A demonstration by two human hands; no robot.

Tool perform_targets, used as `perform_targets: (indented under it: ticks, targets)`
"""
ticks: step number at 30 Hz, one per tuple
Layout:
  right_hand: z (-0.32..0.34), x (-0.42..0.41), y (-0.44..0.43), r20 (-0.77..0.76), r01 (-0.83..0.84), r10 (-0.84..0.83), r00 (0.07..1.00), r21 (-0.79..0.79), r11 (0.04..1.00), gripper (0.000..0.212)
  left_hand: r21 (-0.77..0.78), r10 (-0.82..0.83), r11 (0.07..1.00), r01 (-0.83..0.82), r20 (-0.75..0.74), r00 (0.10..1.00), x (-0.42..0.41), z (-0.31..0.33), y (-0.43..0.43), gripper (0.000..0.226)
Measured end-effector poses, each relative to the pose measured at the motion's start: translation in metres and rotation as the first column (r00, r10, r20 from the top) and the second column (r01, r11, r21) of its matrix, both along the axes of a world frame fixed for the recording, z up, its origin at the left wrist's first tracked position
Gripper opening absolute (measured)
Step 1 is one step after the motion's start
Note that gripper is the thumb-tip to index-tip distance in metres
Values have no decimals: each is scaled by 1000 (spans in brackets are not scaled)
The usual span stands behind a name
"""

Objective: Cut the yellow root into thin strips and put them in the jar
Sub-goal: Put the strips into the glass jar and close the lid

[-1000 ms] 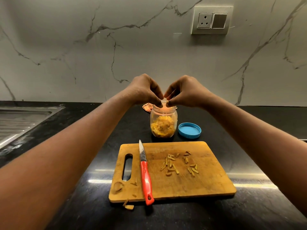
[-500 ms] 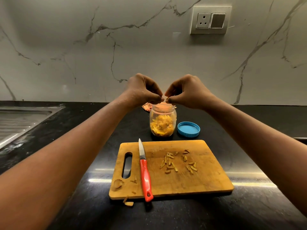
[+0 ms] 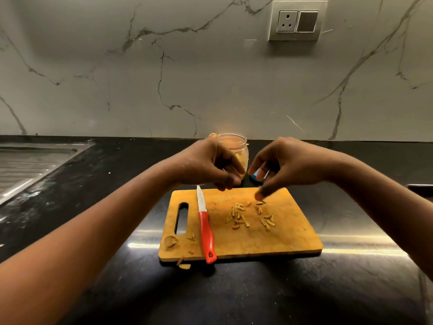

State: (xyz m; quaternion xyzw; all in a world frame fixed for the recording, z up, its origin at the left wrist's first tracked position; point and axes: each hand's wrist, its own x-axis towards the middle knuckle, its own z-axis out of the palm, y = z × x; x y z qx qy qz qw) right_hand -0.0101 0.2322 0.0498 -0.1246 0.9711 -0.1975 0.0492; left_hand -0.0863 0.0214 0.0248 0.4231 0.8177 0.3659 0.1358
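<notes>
Several thin yellow root strips (image 3: 241,215) lie scattered on the middle of the wooden cutting board (image 3: 288,240). Behind the board stands the open glass jar (image 3: 232,142) with yellow strips inside, its lower part hidden by my left hand (image 3: 208,165). That hand hovers over the board's far edge, fingers curled downward, and I see nothing in it. My right hand (image 3: 283,167) reaches down beside it, its fingertips just above the farthest strips, with nothing visibly held. A red-handled knife (image 3: 206,231) lies on the board's left part, blade pointing away.
The jar's blue lid (image 3: 256,177) lies right of the jar, mostly behind my right hand. Peel scraps (image 3: 169,241) sit at the board's near left corner and on the black counter (image 3: 257,289). A steel sink drainer (image 3: 30,160) is at far left; a marble wall with a socket (image 3: 295,21) stands behind.
Both hands have come down from the jar's mouth, where their fingertips met, to the far edge of the board. The jar's rim is now uncovered.
</notes>
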Motion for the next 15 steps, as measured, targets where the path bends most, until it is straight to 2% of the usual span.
perform_targets:
  ticks: [3,6,11,15]
  targets:
    - [-9,7,1,207,-8,-18,978,121,993,78,-192,-33,981,26,-33,999,10,-8,3,48]
    - [-22,8,3,295,-11,-44,955,184,983,87,-327,-43,944,47,19,999,16,-14,6,62]
    - [-32,9,4,254,-14,-9,967,88,996,62,-356,-11,935,10,-2,1000,22,-21,11,67]
    - [-40,7,3,156,-29,26,987,19,999,43,-322,16,946,-23,-23,1000,21,-25,14,53]
